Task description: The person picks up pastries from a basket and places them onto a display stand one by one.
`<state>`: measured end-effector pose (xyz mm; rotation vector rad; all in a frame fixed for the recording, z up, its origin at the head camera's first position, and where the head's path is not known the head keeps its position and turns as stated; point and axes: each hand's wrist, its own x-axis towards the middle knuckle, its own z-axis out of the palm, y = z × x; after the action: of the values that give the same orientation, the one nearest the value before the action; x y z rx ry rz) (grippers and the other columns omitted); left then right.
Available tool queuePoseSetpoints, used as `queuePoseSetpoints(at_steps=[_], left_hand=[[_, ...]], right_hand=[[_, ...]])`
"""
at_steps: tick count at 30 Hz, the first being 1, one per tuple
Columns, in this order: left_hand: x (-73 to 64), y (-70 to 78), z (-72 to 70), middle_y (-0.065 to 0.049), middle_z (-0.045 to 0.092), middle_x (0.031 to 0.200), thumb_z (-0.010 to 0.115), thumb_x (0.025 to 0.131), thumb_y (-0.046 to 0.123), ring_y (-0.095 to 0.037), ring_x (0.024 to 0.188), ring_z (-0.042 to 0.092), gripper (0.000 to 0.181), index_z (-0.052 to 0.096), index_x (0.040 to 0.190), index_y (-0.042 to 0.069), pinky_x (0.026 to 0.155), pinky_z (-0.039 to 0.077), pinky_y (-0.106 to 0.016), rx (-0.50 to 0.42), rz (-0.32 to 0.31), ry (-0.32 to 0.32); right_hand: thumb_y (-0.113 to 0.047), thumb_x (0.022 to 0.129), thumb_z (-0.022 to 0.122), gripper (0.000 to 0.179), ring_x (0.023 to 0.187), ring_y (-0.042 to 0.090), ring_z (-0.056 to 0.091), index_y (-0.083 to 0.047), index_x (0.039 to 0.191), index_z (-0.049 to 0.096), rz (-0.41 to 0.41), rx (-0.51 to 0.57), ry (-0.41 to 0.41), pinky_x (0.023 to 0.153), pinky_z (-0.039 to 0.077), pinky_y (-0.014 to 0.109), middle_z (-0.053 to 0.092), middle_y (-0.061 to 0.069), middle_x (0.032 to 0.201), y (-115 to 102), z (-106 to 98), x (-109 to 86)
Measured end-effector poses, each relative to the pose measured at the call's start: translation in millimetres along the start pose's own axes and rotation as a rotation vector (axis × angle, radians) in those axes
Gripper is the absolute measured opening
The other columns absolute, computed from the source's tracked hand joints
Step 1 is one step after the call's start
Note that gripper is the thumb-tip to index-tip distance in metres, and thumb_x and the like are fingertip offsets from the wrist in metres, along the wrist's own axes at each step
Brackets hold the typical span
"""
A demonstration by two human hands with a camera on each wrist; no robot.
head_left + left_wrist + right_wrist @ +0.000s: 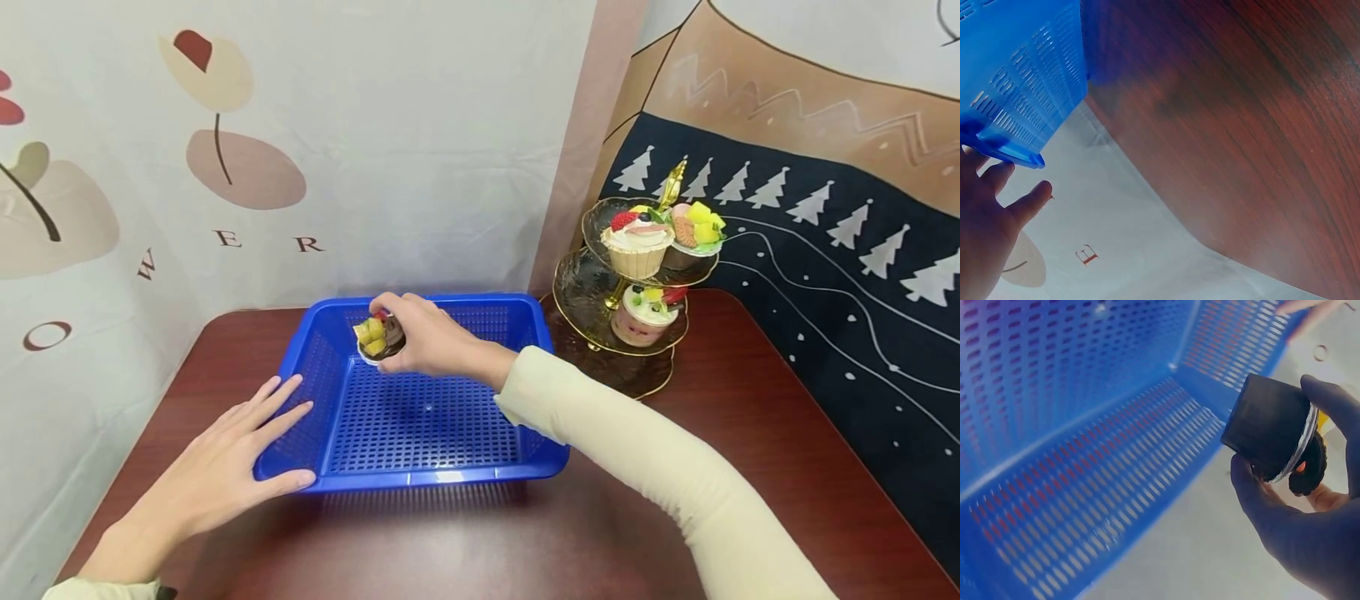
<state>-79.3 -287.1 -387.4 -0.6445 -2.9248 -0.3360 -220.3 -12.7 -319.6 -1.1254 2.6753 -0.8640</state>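
My right hand [429, 335] grips a chocolate-coloured dessert cup [372, 337] topped with yellow fruit pieces, above the left back part of a blue plastic basket [438, 477]. In the right wrist view, thumb and fingers pinch the dark cup [1269, 422] near its pale rim, tilted over the perforated wall. At the basket's left front corner is my left hand [228, 454], fingers spread and straight over the rim. The left wrist view has this hand [988, 225] with its fingertips at the edge of the basket [1035, 81].
A tiered dark glass stand [577, 292] with gold edges rises right of the basket. Its top tier bears a cream cupcake [637, 250] and a fruit-topped cup [693, 233]; lower sits a pink layered dessert cup [642, 321]. Printed cloths hang behind the reddish-brown table [780, 467].
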Motion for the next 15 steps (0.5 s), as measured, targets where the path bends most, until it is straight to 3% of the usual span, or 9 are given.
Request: queuePoseSetpoints(at_steps=[7, 15], left_hand=[[0.2, -1.0, -0.1, -0.004, 0.025, 0.164, 0.073, 0.083, 0.054, -0.019, 0.153, 0.006, 0.078, 0.052, 0.145, 0.010, 0.118, -0.007, -0.022, 0.003, 0.021, 0.018], [-0.4, -1.1, -0.3, -0.004, 0.025, 0.163, 0.071, 0.084, 0.057, -0.020, 0.153, 0.008, 0.079, 0.052, 0.145, 0.010, 0.119, -0.006, -0.024, 0.003, 0.024, 0.016]], right_hand=[[-0.026, 0.083, 0.083, 0.065, 0.109, 0.015, 0.053, -0.015, 0.138, 0.050, -0.046, 0.008, 0.097, 0.090, 0.047, 0.029, 0.057, 0.003, 0.123, 0.7, -32.8, -25.6], [-0.024, 0.080, 0.084, 0.066, 0.110, 0.019, 0.055, -0.012, 0.137, 0.053, -0.083, -0.025, 0.282, 0.093, 0.046, 0.037, 0.060, 0.006, 0.123, 26.1, -56.4, -56.9]])
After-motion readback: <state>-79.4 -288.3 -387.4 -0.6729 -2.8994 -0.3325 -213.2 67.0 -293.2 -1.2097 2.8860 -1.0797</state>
